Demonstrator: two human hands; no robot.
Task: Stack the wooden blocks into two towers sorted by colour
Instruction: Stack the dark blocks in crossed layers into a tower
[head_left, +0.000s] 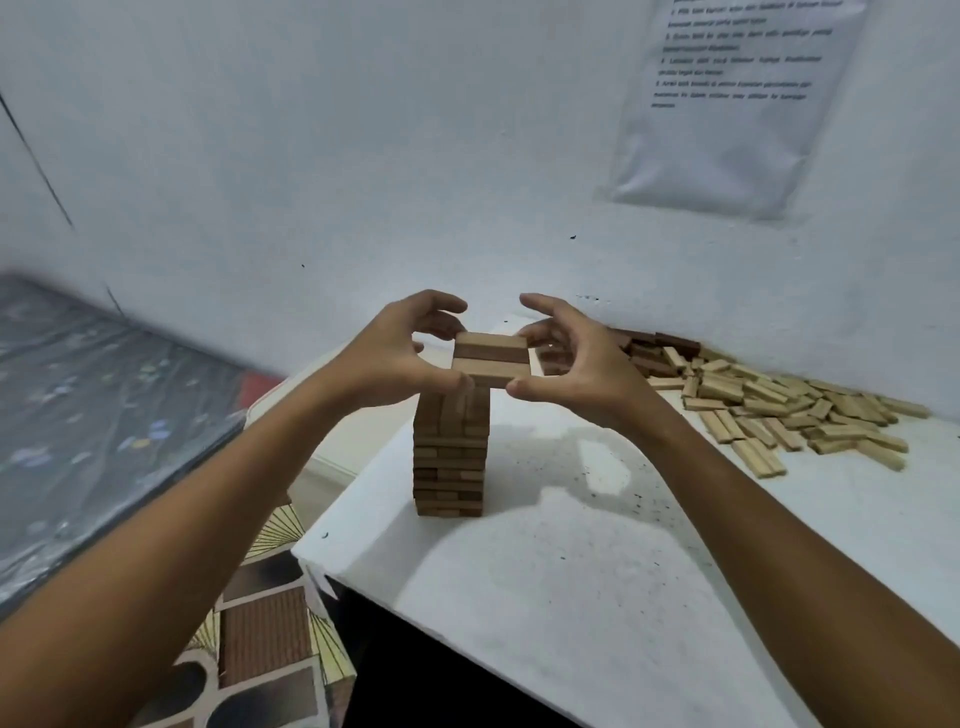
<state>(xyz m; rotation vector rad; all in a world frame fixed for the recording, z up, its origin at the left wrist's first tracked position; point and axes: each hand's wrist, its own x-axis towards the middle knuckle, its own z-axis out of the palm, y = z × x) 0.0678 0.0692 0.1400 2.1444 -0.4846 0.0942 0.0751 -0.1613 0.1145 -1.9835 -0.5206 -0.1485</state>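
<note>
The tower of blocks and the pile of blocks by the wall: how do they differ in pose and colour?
The tower stands upright in ordered, crossed layers; the pile lies loose and scattered. The tower looks mostly darker brown, with paler blocks in its top layer; the pile is mostly pale, with some dark blocks at its far left end. Both hands, left hand and right hand, hold the tower's top; nothing touches the pile. Both rest on the white table.

I have a single view, from the camera worn on the person's head. It looks forward and down across a white table (571, 597) toward the wall (363, 156) behind it. It sits close: both forearms reach in from the lower corners, and the wide lens bends the edges. No second view overlaps it.
</note>
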